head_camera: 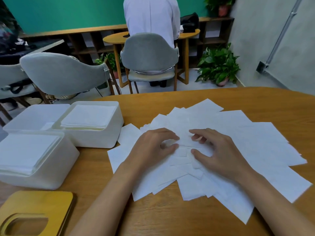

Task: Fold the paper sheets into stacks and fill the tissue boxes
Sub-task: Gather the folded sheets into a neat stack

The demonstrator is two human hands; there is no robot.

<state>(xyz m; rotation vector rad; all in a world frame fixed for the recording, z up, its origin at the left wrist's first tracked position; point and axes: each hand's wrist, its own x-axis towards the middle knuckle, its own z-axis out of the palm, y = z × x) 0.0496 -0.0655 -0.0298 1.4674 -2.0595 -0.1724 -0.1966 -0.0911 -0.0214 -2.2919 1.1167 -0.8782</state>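
Observation:
Several loose white paper sheets [242,138] lie fanned out in a pile on the wooden table [167,218]. My left hand [151,147] and my right hand [216,152] sit close together on the pile's middle, fingers curled, each pinching the top sheet [185,143] between thumb and fingertips. Three white tissue boxes stand at the left. The near box [56,174] and the back right box [109,140] each hold a stack of folded sheets. The back left box [32,116] looks almost empty.
A yellow wooden lid [37,208] with an oval slot lies at the front left corner. Beyond the table's far edge stand grey chairs [64,74], a person seated with their back to me [151,17], and potted plants [218,65].

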